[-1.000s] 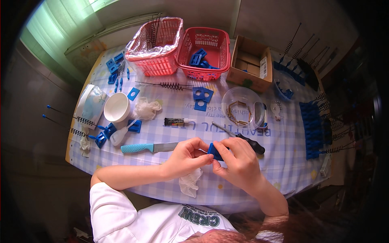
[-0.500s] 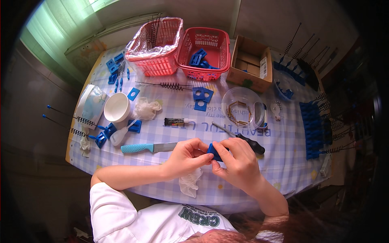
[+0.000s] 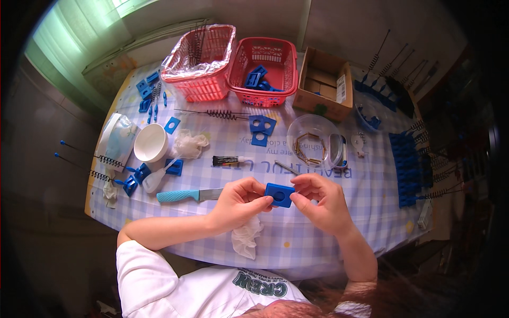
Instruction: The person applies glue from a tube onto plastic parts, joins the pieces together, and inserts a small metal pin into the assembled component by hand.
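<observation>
In front of me a small blue plastic block with a round recess (image 3: 279,195) is held up over the table, its recessed face toward me. My left hand (image 3: 239,204) pinches its left edge between thumb and fingers. At the right edge, the thumb of my right hand (image 3: 324,205) presses against it, with the curled forefinger by the upper corner. A knife with a turquoise handle (image 3: 177,196) lies left of my left hand, its blade tip hidden. Beyond my hands are a small black tube (image 3: 227,160) and a screwdriver shaft (image 3: 286,167); my right hand covers its handle.
Two red baskets (image 3: 199,93) (image 3: 265,98) and a cardboard box (image 3: 323,108) line the back. Left stand a white bowl (image 3: 150,143) and a squeeze bottle (image 3: 154,182). A clear tub (image 3: 313,124) holds brass-coloured tubes. Blue blocks with spring wires (image 3: 405,169) crowd the right. Crumpled plastic (image 3: 246,238) lies near.
The blue block has been turned so its recessed face shows. My right hand has shifted slightly right, its fingers loosening from over the block to its edge. The left hand keeps its pinch.
</observation>
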A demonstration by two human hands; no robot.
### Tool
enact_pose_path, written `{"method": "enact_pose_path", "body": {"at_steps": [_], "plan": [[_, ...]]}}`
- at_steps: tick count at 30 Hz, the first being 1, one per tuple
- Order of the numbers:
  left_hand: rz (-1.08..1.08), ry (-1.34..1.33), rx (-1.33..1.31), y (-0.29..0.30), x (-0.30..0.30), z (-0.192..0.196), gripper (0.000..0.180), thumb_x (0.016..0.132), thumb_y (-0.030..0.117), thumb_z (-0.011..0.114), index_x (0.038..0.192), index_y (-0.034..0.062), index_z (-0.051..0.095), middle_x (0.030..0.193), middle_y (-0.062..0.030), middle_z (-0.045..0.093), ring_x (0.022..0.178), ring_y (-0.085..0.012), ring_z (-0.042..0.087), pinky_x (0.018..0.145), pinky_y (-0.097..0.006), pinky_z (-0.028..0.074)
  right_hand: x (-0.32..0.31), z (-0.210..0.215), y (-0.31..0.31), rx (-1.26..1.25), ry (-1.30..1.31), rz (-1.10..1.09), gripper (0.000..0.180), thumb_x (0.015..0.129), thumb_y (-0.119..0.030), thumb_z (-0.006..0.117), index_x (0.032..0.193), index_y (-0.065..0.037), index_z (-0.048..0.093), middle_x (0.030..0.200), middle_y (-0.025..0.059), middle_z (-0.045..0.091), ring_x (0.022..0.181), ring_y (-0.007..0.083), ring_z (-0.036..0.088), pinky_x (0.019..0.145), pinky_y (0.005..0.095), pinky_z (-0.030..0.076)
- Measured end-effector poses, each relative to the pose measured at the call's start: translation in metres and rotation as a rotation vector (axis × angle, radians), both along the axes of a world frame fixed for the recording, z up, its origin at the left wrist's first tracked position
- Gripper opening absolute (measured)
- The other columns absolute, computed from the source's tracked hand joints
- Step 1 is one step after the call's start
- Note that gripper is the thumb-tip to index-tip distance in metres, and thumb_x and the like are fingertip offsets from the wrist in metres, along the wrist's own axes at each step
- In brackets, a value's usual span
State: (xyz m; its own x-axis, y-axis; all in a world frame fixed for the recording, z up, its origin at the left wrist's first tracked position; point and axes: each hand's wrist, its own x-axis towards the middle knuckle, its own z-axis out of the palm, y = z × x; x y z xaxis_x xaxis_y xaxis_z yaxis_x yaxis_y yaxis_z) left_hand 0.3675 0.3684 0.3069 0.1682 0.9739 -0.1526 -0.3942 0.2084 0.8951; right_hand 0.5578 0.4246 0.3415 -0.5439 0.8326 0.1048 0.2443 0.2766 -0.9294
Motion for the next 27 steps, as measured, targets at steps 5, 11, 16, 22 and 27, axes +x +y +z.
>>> {"method": "enact_pose_path", "body": {"at_steps": [5, 11, 16, 22, 27], "plan": [[0.000, -0.021, -0.003, 0.0015, -0.0005, -0.0005, 0.011, 0.078, 0.001, 0.058, 0.086, -0.0025, 0.051, 0.086, -0.0090, 0.059, 0.076, -0.0132, 0.059, 0.069, -0.024, 0.050, 0.0009, -0.0048, 0.0045, -0.501, 0.120, 0.043, 0.013, 0.080, -0.008, 0.055, 0.090, 0.002, 0.053, 0.078, 0.0068, 0.059, 0.065, 0.0119, 0.059, 0.057, 0.0226, 0.048], [0.000, -0.010, -0.019, 0.0020, -0.0015, 0.0017, 0.012, 0.078, 0.002, 0.058, 0.086, -0.0026, 0.051, 0.087, -0.0093, 0.059, 0.076, -0.0133, 0.059, 0.070, -0.024, 0.051, -0.0026, -0.0063, 0.0070, -0.568, 0.184, 0.048, 0.010, 0.080, -0.007, 0.055, 0.084, 0.002, 0.051, 0.074, 0.0092, 0.059, 0.062, 0.0128, 0.059, 0.055, 0.0234, 0.049], [-0.005, -0.007, -0.020, 0.0017, -0.0013, 0.0023, 0.011, 0.079, 0.003, 0.058, 0.086, -0.0024, 0.051, 0.086, -0.0096, 0.059, 0.076, -0.0130, 0.059, 0.070, -0.024, 0.050, -0.0023, -0.0071, 0.0069, -0.576, 0.193, 0.041, 0.011, 0.080, -0.009, 0.057, 0.083, 0.001, 0.052, 0.074, 0.0082, 0.059, 0.064, 0.0114, 0.060, 0.058, 0.0221, 0.050], [-0.006, -0.013, -0.020, 0.0011, -0.0005, 0.0024, 0.012, 0.079, 0.003, 0.058, 0.086, -0.0023, 0.051, 0.086, -0.0097, 0.059, 0.076, -0.0128, 0.059, 0.070, -0.024, 0.050, -0.0019, -0.0067, 0.0061, -0.565, 0.194, 0.036, 0.011, 0.080, -0.008, 0.057, 0.082, 0.001, 0.052, 0.074, 0.0084, 0.060, 0.064, 0.0115, 0.060, 0.058, 0.0222, 0.051], [-0.008, -0.031, -0.010, 0.0011, -0.0006, 0.0018, 0.012, 0.079, 0.003, 0.058, 0.087, -0.0024, 0.051, 0.086, -0.0096, 0.059, 0.077, -0.0127, 0.059, 0.071, -0.024, 0.050, -0.0027, -0.0079, 0.0057, -0.553, 0.198, 0.031, 0.010, 0.080, -0.006, 0.056, 0.082, 0.002, 0.051, 0.073, 0.0096, 0.059, 0.061, 0.0132, 0.059, 0.055, 0.0241, 0.051]]}}
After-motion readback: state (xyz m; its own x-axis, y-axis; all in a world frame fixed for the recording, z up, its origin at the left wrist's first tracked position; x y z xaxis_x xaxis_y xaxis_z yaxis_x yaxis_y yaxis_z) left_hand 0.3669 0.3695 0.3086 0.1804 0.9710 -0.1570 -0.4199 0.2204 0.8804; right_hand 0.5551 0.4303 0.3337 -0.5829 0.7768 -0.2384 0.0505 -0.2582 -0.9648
